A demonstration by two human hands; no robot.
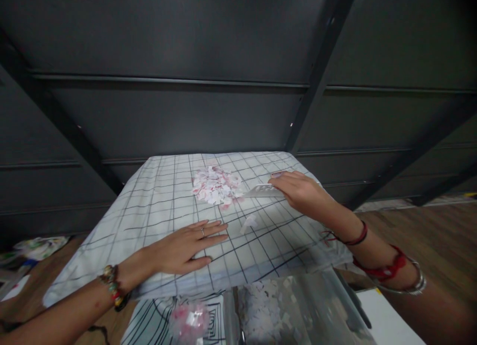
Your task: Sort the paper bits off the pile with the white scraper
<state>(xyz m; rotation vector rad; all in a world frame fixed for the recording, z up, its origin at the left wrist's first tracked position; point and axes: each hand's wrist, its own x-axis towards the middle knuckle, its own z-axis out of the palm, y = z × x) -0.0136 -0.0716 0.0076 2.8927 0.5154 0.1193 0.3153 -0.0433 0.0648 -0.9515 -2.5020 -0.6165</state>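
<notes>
A heap of white and pink paper scraps (217, 185) lies on a white cloth with a dark grid (156, 206). My right hand (303, 192), right of the heap, is closed round a flat, thin white piece (261, 190) whose exact kind I cannot tell. Its far end reaches the heap's right edge. My left hand (190, 246) lies flat on the cloth near its front edge, fingers stretched out and holding nothing. Between the hands rests a small loose cluster of white scraps (249, 222).
Below the cloth's front edge stands a clear plastic box (316, 305) holding many white paper scraps. Left of it sits a clear bag with pink contents (190, 319) on striped fabric. Dark metal panels (194, 121) rise behind the cloth. Wooden floor (421, 235) shows at right.
</notes>
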